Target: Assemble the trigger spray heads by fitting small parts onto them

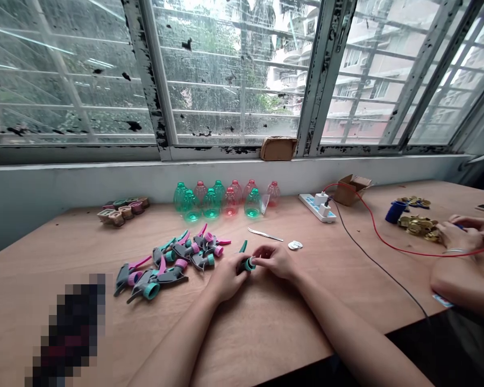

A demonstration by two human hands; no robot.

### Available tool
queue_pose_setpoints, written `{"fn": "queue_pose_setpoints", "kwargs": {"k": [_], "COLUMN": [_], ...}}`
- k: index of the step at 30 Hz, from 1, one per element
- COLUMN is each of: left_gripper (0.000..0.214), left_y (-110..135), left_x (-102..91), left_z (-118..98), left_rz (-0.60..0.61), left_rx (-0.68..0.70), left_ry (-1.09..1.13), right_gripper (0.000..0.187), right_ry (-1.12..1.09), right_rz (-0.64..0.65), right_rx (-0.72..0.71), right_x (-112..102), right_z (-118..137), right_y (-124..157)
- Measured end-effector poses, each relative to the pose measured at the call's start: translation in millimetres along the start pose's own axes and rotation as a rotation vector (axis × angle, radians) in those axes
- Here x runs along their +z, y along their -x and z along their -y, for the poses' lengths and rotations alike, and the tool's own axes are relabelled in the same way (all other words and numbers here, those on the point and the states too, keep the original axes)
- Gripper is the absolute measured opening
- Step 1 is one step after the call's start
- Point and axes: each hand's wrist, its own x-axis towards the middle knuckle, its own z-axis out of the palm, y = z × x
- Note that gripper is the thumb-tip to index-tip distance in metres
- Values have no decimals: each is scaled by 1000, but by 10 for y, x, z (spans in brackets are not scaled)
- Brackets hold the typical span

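Head view put both hands over the table (pixel 242 328), about midway between its far edge and its near edge, and from my distant seat I could follow the grip fairly well. The left hand (pixel 228 277) had its fingers wrapped round a spray head (pixel 248 264), the trigger (pixel 243 246) pointing up toward the far edge. The right hand (pixel 277 261) met it from the other side, fingertips bunched at the teal collar; whether they gripped a small part or only the rim I could not tell.

I judged the step in hand to be close work at that collar, the left hand acting as the clamp. To my mind the next move called for a steady left grip, the collar facing the right fingers, and light fingertip pressure kept square to it; a tilted push might have slipped off the rim.

White discs (pixel 294 245) lay just beyond the right hand, and tweezers (pixel 265 234) lay beyond both hands, toward the far edge. More spray heads (pixel 181 250) were heaped to the left, toward the table's left edge. Green and red bottles (pixel 191 207) stood upright along the far edge. Near the right edge, a co-worker's hands (pixel 462 236) worked beside gold parts (pixel 419 227).
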Motion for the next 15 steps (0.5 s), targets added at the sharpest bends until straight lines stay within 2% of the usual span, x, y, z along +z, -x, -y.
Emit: {"fn": "queue_pose_setpoints", "kwargs": {"k": [6,15], "left_gripper": [38,44], "left_y": [2,7], "left_x": [11,17], "left_z": [24,37], "left_rz": [-6,-4], "left_rx": [1,12], "left_ry": [1,-9], "right_gripper": [26,32], "right_ry": [-19,-50], "right_rz": [-23,-1], "right_rx": [-9,27], "right_x": [14,16], "right_z": [-16,9], "right_y": [14,27]}}
